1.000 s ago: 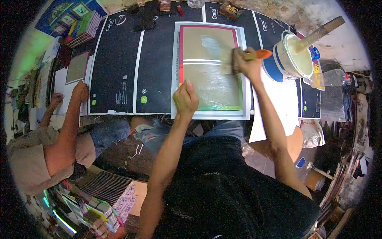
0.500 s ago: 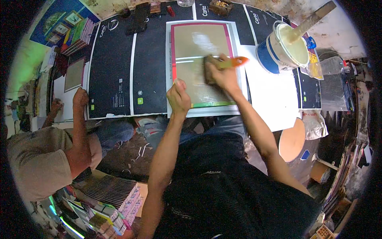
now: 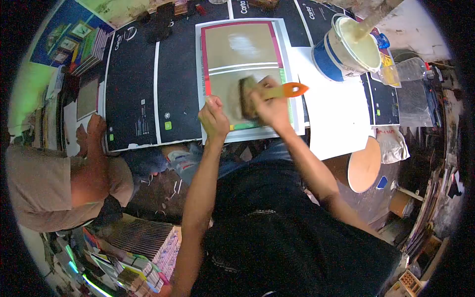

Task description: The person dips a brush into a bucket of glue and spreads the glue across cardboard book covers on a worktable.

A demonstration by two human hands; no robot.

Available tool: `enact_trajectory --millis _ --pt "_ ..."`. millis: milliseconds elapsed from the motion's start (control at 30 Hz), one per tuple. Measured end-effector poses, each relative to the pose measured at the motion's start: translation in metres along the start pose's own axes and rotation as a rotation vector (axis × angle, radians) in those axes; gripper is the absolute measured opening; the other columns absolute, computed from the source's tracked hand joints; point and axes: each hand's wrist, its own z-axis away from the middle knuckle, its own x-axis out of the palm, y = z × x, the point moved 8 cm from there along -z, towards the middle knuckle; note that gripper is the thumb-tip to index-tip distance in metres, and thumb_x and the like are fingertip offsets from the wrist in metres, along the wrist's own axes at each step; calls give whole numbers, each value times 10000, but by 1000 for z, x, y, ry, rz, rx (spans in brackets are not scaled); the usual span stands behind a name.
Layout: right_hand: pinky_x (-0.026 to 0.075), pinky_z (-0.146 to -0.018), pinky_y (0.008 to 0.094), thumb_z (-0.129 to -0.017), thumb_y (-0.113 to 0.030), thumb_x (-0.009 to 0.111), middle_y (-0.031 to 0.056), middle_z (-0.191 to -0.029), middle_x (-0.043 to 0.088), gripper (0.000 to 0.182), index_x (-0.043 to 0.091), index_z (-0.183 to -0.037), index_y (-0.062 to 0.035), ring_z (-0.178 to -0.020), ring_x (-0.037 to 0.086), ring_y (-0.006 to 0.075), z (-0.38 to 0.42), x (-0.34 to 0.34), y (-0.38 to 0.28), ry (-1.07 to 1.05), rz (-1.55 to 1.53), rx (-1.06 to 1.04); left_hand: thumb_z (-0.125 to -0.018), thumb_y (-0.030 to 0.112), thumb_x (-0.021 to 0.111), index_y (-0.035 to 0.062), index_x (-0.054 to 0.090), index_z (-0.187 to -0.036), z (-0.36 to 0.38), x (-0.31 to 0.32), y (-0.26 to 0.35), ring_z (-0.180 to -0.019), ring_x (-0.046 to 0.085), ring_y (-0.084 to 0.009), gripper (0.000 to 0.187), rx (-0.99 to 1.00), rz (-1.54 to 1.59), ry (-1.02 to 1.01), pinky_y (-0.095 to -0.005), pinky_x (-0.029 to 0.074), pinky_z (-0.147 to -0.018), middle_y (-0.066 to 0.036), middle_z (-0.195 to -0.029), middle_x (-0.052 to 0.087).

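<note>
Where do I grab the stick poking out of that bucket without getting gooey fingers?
Grip the upper part of the stick, probably from above on the right. It leans up and right beyond the rim of the bucket, while its low end sits by the pale, creamy stuff.

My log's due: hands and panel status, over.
Right hand gripping brush, over grey panel. Left hand at panel's lower left. Bucket right, clear of panel.
</note>
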Motion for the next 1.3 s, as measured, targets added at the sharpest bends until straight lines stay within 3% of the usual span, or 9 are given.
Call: enact_trajectory --millis 200,333,433,567,667,767,900,1100,1300 --pt "419 -551 303 -824 -235 696 57 -670 539 287 525 -808 -4 -619 507 122 22 -85 58 -32 76 125 -1004 279 259 16 499 -727 2 -3 0 -517 505 -329 451 -18 -30 -35 -423 362 -514 -155 -588 488" --pt "425 -559 306 -837 -188 684 52 -713 552 223 605 -814 19 -624 526 128 -9 -130 7 56 366 -125 -1003 260 274 11 509 -729 1 1 0 -528 516 -337 439 2 -20 -36 -425 376 -526 -162 -594 495" --pt "467 -639 300 -799 -192 708 78 -796 605 217 651 -879 2 -719 590 165 -53 -106 -19 -123 187 -59 -1005 247 297 3 520 -721 1 3 -2 -544 530 -342 436 -20 -23 -40 -419 393 -537 -162 -601 506" --pt "493 -668 313 -760 -237 739 89 -806 652 311 659 -953 -6 -715 617 171 -119 -34 -22 -366 73 -378 -1017 288 272 14 510 -695 0 1 5 -505 509 -300 485 13 -61 -12 -388 379 -496 -141 -577 496" --pt "516 -672 401 -759 -323 721 160 -790 672 313 686 -906 -48 -721 664 310 -176 -9 9 -234 311 -398 -1021 304 259 22 507 -681 0 2 9 -484 497 -288 507 35 -81 -2 -377 373 -476 -144 -568 496" --pt "520 -680 438 -760 -385 707 188 -793 672 343 690 -906 -75 -741 663 348 -227 -21 47 -163 458 -176 -1010 297 263 25 506 -690 0 3 4 -497 505 -307 484 28 -110 -25 -390 388 -503 -154 -578 507" --pt "539 -699 424 -777 -366 698 162 -824 685 308 690 -914 -90 -761 665 346 -257 -45 15 93 691 -324 -997 288 289 20 508 -706 1 5 3 -534 528 -337 452 40 -120 -49 -409 405 -534 -163 -593 509" --pt "502 -797 399 -741 -360 719 197 -891 680 379 688 -946 -42 -851 660 314 -207 61 -6 -460 122 -390 -993 285 346 7 533 -720 1 8 3 -559 550 -351 432 -11 -135 -71 -414 423 -540 -163 -613 531" --pt "526 -731 443 -773 -429 663 163 -873 683 360 687 -930 -106 -818 660 347 -293 -6 63 -145 426 -312 -999 292 323 3 537 -719 2 7 6 -545 543 -327 456 53 -159 -52 -402 416 -533 -157 -605 529"
